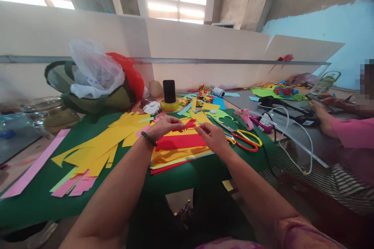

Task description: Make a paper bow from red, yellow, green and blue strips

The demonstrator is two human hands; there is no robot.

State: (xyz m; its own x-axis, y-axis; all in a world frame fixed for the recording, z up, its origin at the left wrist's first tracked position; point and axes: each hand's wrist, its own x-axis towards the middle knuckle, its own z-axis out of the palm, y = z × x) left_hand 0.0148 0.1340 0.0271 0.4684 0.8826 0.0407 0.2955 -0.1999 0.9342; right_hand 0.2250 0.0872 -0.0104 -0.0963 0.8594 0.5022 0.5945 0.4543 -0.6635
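My left hand (166, 125), with a dark green bead bracelet on its wrist, pinches a small piece of red cut paper (190, 123). Opposite it, my right hand (212, 135) has thumb and fingers pressed together near the same paper; what lies between them is too small to make out. Below both hands is a broad red paper strip (178, 142) on a stack of yellow and red sheets (175, 158). Just right of my right hand lie scissors with red and yellow handles (248, 140).
Yellow paper strips (102, 144) and pink strips (37, 163) cover the green cloth (140, 181) at left. A phone (169, 91) stands behind. A pink glue gun (246, 117), power strip (261, 123) and cables lie right. A bag (108, 103) stands back left. Another person's arm (323, 120) is at right.
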